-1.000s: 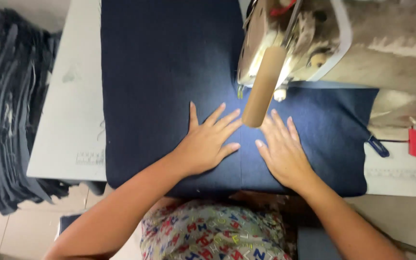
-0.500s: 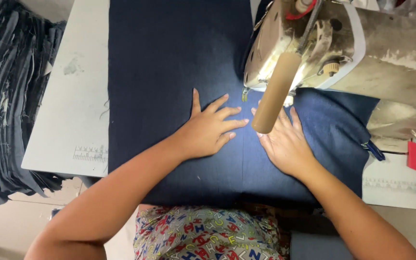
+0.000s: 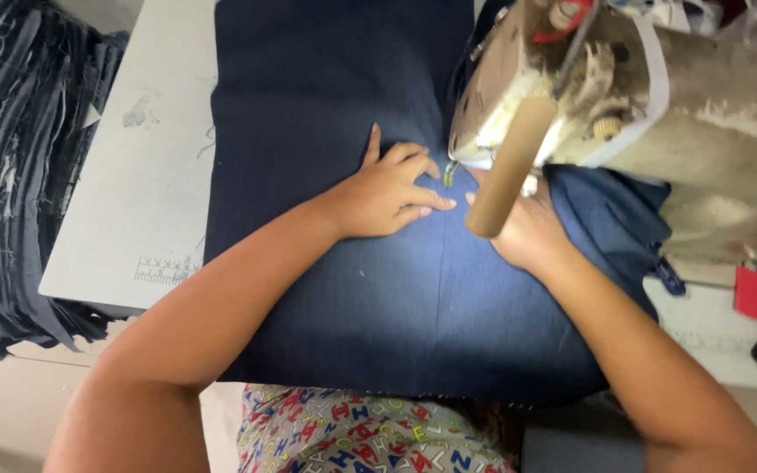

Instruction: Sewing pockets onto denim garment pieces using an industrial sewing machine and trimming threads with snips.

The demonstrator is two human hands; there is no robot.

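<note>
Both hands sit farther up the cloth than in the earlier frames, closer under the sewing machine head (image 3: 571,96), and the dark blue denim panel (image 3: 335,114) reaches higher up the view with them. Left hand (image 3: 387,193): palm down, flat on the denim, fingers spread and pointing toward the needle area; nothing clenched or pinched, it presses only. Right hand (image 3: 527,232): also lies on the cloth just right of the seam line, but a tan cylinder (image 3: 505,175) on the machine covers its fingers, so I cannot tell whether they are flat or pinching. Judgement: the two palms flank the stitch line to keep the layers taut and aligned as they feed under the foot. Denim panel lies on the pale grey table (image 3: 133,175), long axis running away from the person toward the far table edge, near edge hanging over the lap; a lit centre seam follows the same axis. Bunched fabric sits to the right beneath the machine arm. Stack of dark cut pieces (image 3: 10,175) stands left of the table.
</note>
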